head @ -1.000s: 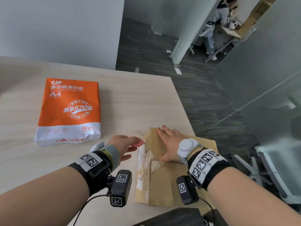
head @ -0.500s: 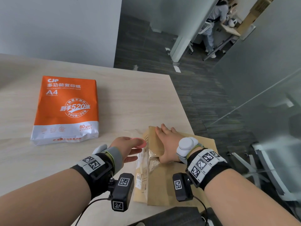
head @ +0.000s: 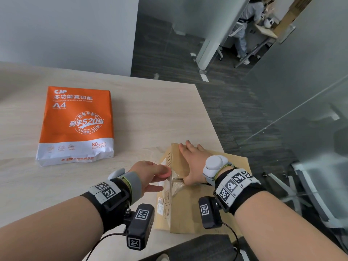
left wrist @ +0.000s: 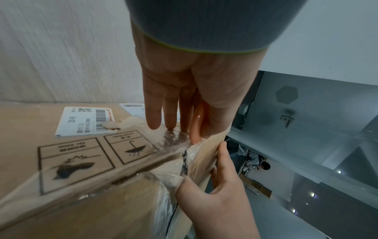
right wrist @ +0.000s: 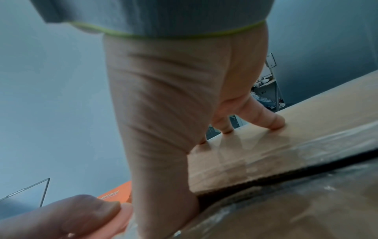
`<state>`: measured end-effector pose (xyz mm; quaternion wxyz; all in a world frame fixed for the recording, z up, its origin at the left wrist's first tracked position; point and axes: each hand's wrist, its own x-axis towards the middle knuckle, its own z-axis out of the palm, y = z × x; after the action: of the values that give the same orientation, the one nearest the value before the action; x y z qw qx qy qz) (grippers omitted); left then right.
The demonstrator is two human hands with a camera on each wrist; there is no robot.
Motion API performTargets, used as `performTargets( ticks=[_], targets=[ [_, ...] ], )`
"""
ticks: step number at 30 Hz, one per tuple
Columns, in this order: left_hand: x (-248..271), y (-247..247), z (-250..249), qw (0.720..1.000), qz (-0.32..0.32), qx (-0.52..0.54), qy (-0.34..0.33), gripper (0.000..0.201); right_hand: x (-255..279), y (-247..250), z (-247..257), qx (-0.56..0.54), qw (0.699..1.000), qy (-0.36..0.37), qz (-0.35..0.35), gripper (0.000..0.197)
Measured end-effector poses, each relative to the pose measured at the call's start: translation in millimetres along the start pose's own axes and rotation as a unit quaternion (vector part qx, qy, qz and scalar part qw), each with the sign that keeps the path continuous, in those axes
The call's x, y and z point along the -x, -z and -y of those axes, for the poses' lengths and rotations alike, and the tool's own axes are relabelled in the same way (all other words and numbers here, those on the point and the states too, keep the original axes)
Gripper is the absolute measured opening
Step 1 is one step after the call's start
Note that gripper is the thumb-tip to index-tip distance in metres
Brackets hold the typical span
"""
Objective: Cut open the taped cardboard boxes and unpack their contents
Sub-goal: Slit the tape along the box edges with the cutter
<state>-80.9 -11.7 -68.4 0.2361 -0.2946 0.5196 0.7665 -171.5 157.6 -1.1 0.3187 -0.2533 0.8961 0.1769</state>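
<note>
A brown cardboard box [head: 197, 210] lies at the table's near right corner, sealed with clear tape [head: 172, 182] along its top seam. My right hand [head: 192, 162] lies flat on the far top flap with straight fingers, thumb at the seam. In the right wrist view its fingertips [right wrist: 276, 124] press on the cardboard. My left hand [head: 165, 180] is at the box's left upper edge. In the left wrist view this left hand [left wrist: 184, 134] pinches the wrinkled tape [left wrist: 174, 140] between thumb and fingers, beside a shipping label [left wrist: 85, 119]. The seam gapes slightly; the contents are hidden.
An orange and white ream of A4 paper [head: 77, 125] lies on the pale wooden table [head: 150, 110] to the left. The table ends just right of the box, above dark floor. A black chair back [head: 197, 247] sits below the near edge. A person stands far off [head: 248, 25].
My left hand has edged a little closer to the box's taped seam. The right hand stays flat on the flap.
</note>
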Motion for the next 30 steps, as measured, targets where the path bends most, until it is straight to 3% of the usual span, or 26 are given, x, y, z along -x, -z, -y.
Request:
performTargets(
  ticks=[13, 19, 23, 27, 30],
  targets=[
    [-0.5, 12.9, 4.7, 0.997, 0.066, -0.036, 0.034, 0.015, 2.3, 1.3, -1.7, -0.017, 1.000, -0.001, 0.001, 0.122],
    [-8.6, 34.0, 12.3, 0.996, 0.009, -0.086, 0.013, 0.017, 3.9, 2.1, -1.9, -0.020, 1.000, -0.001, 0.004, 0.123],
    [-15.6, 81.1, 29.1, 0.962, -0.119, -0.245, 0.000, 0.027, 3.4, 0.5, -1.9, -0.026, 1.000, -0.002, 0.001, 0.122],
    [-24.3, 116.9, 46.8, 0.887, -0.168, -0.430, 0.023, 0.057, 1.1, -2.7, -2.9, -0.030, 1.000, -0.005, -0.003, 0.123],
    [-26.9, 118.2, 52.4, 0.873, -0.185, -0.452, -0.010, 0.052, 1.4, -2.6, -2.5, -0.029, 1.000, -0.001, -0.009, 0.122]
  ],
)
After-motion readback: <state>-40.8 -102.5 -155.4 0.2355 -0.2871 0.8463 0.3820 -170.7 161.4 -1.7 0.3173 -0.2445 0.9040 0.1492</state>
